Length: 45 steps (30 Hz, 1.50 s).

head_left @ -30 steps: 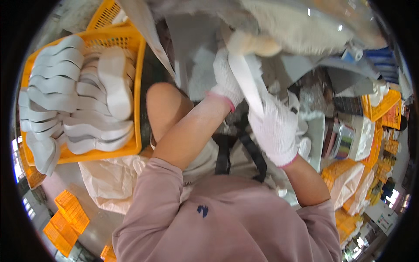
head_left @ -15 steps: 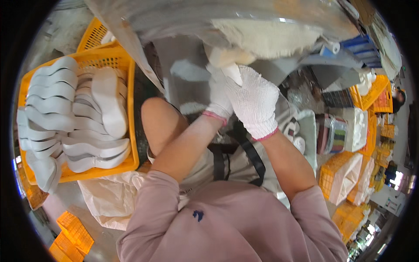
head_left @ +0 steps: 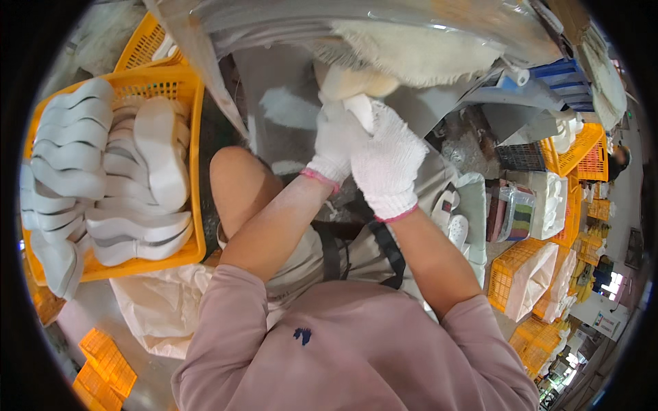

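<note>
White knitted gloves with pink cuffs cover both my hands, which are together in the middle. My right hand (head_left: 389, 154) is closed round a white piece (head_left: 359, 111), seemingly a shoe sole like those in the crate; only its end shows between the gloves. Beside it, my left hand (head_left: 336, 139) is closed on the same piece, its fingertips partly hidden. Just beyond the hands is a rounded cream-coloured wheel (head_left: 358, 82), with the piece's end at or against it; I cannot tell whether they touch. White shoe soles (head_left: 77, 140) fill a yellow crate (head_left: 197, 164) at left.
A plastic-covered hood with a fluffy cream cloth (head_left: 418, 53) overhangs the hands. Grey sheet walls (head_left: 274, 75) surround the wheel. At right stand a pale bin (head_left: 475, 233) holding white pieces, stacked yellow crates (head_left: 510, 274) and bundled coloured sheets (head_left: 510, 212). A pale sack (head_left: 161, 305) lies at lower left.
The view has shifted slightly, so most things sit a little further left. Both hands keep their hold, and the white piece has turned slightly between them.
</note>
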Tool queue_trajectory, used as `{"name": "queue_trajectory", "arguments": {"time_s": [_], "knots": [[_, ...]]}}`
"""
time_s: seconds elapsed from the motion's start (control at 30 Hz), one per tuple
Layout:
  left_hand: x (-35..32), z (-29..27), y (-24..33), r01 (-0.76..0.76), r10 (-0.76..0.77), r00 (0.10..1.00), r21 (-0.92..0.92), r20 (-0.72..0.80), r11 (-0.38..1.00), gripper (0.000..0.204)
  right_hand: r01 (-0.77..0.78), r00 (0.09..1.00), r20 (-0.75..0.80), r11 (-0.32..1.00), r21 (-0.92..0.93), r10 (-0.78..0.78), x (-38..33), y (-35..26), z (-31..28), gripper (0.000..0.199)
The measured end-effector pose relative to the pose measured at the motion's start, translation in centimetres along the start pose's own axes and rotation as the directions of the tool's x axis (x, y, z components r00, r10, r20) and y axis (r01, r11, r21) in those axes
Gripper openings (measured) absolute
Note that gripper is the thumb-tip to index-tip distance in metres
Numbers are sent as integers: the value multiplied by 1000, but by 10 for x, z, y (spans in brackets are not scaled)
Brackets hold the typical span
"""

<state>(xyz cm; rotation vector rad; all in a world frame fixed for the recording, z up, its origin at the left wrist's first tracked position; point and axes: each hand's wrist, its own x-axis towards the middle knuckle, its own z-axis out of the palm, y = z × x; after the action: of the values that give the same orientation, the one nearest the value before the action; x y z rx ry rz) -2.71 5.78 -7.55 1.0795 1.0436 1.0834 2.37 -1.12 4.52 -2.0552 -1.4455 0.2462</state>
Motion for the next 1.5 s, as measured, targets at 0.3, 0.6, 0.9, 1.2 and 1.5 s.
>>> {"name": "queue_trajectory", "arguments": {"time_s": [0.3, 0.6, 0.9, 1.2, 1.5], "knots": [[11, -10, -13, 672, -485, 728, -644, 485, 365, 47, -139, 735, 674, 957, 256, -74, -16, -9, -78, 55], [-28, -6, 11, 338, -398, 918, -522, -1, 783, 70, -461, 728, 685, 720, 518, -28, -23, 12, -68, 69], [-28, -25, 45, 164, -106, 927, 134, -361, 977, 65, -587, 732, 674, 411, 698, -100, -31, 66, -47, 72], [-56, -8, 13, 396, -412, 896, -722, 168, 567, 68, -218, 811, 582, 956, 198, 64, -79, 1, -93, 59], [-17, -34, 42, 141, -208, 975, -488, -84, 861, 36, 29, 881, 461, 985, 169, -105, -58, 15, -69, 57]]}}
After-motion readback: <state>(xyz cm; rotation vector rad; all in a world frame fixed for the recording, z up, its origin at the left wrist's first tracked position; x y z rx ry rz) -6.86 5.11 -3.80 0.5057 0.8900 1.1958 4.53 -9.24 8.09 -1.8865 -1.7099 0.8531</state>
